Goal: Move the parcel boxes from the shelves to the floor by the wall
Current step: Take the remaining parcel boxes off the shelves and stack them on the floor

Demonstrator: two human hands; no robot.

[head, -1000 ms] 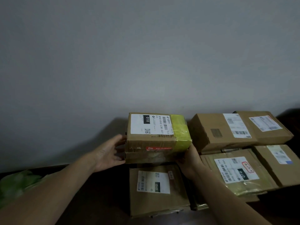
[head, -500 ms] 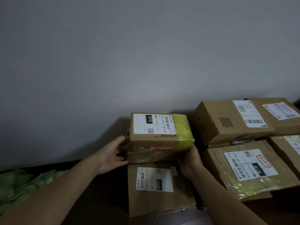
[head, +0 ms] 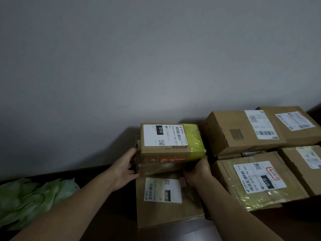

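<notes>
The left hand curls round the taped box's left end; the right hand grips its right corner. The box is against the wall, above a flat box. On its right stacked boxes crowd close; a green bag lies left.

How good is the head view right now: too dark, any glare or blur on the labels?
Head view: dim, with the floor near black; the yellow-taped box casts a soft shadow on the wall to its left; its label is sharp and legible, tape faintly glossy; the label on the lower box is duller; left hand and right hand show clearly.
</notes>
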